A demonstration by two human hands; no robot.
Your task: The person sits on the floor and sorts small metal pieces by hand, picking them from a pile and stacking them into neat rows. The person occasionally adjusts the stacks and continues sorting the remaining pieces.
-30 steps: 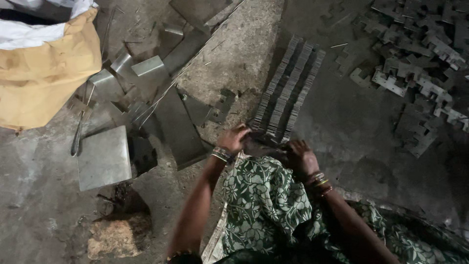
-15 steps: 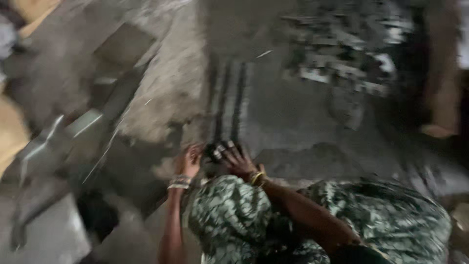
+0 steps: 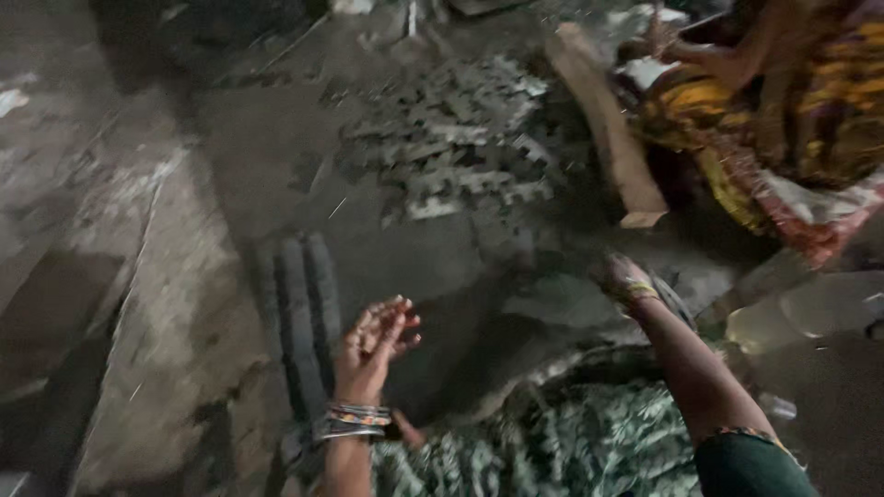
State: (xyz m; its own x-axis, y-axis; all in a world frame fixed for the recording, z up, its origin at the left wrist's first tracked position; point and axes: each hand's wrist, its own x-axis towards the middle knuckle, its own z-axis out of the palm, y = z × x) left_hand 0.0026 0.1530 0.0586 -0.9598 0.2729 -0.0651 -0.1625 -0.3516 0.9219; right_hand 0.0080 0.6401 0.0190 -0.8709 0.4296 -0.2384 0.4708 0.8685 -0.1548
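My left hand (image 3: 376, 342) hovers with its fingers spread and nothing in it, just right of three long rows of stacked grey metal pieces (image 3: 299, 317) on the floor. Bangles ring that wrist. My right hand (image 3: 624, 276) reaches out to the right and lies low near the dusty floor, beside a grey slab (image 3: 552, 304). It is blurred, so its grip is unclear. My green patterned dress (image 3: 571, 451) fills the bottom of the view.
A loose heap of small notched metal pieces (image 3: 460, 147) lies further out. A wooden plank (image 3: 608, 129) leans beside another person in yellow patterned cloth (image 3: 773, 110) at the top right. Shiny sheet metal (image 3: 810, 317) lies at the right, flat plates (image 3: 55, 304) at the left.
The view has swung to the right. Both hands have left the end of the stacked rows: the left has lifted and spread its fingers, the right has reached out to the right.
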